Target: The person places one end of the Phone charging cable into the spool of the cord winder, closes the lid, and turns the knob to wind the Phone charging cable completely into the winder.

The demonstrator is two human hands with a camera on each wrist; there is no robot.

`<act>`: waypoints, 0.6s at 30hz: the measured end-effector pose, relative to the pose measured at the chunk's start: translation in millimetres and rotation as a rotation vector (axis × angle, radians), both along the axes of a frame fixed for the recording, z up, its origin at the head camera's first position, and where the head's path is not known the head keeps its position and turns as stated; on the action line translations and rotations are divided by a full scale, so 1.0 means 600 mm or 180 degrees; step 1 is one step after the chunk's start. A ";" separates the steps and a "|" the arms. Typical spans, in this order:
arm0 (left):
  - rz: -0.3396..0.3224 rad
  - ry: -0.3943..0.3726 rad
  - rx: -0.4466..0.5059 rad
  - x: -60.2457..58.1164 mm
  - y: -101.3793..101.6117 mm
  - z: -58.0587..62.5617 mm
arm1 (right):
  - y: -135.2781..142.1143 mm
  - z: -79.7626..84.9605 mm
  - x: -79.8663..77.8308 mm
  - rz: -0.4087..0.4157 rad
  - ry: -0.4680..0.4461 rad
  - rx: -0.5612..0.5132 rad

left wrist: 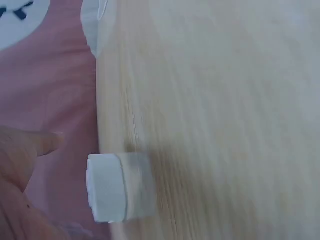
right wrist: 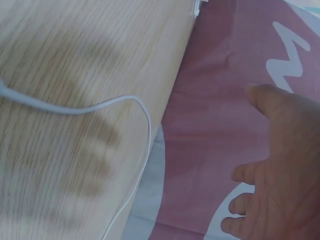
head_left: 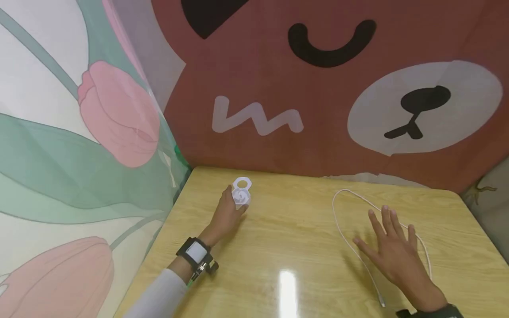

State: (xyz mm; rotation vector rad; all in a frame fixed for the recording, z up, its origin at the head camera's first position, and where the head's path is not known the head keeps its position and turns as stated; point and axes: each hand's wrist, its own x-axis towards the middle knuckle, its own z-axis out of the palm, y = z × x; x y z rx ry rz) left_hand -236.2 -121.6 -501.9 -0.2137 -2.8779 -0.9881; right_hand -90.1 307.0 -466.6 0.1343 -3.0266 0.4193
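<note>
A small white octagonal case (head_left: 241, 196) stands on the table toward the back left, with an octagonal ring-shaped part (head_left: 242, 183) behind it. Curved ridges show inside the case. My left hand (head_left: 225, 216) reaches around its near side, fingers to the left and thumb to the right. In the left wrist view, a gap shows between the thumb (left wrist: 46, 143) and the white case (left wrist: 120, 187). On the right, my right hand (head_left: 397, 254) hovers palm down with fingers spread, over a white cable (head_left: 338, 221). The cable lies in a wide loop, its plug toward the front edge.
The wooden table (head_left: 294, 238) meets a brown cloth backdrop (head_left: 258, 150) printed with a bear at the back. A flower-printed cloth (head_left: 99, 185) hangs along the left side. Devices are strapped to both wrists, such as the left wrist device (head_left: 196, 254).
</note>
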 end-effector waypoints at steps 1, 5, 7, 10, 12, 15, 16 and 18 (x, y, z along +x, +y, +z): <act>0.0078 -0.0058 0.0125 -0.011 0.003 -0.003 | -0.001 0.001 -0.001 0.0011 -0.0032 0.0005; 0.0270 -0.0156 0.0327 -0.046 0.016 -0.010 | -0.005 0.005 -0.004 0.0065 -0.0057 0.0008; 0.0271 -0.0165 0.0309 -0.058 0.022 -0.014 | -0.007 0.006 -0.003 0.0083 -0.0046 0.0003; 0.0265 -0.0147 0.0230 -0.069 0.028 -0.022 | -0.012 0.005 0.001 0.0108 -0.0042 -0.0018; 0.0313 -0.0126 0.0117 -0.072 0.028 -0.027 | -0.017 0.004 0.000 0.0144 -0.0046 -0.0023; 0.0436 -0.0070 -0.0092 -0.074 0.027 -0.028 | -0.024 0.004 -0.001 0.0191 -0.0063 -0.0032; 0.0467 -0.0054 -0.0149 -0.074 0.027 -0.027 | -0.026 0.005 -0.001 0.0196 -0.0064 -0.0031; 0.0517 -0.0048 -0.0253 -0.073 0.025 -0.022 | -0.028 0.005 -0.001 0.0202 -0.0082 -0.0032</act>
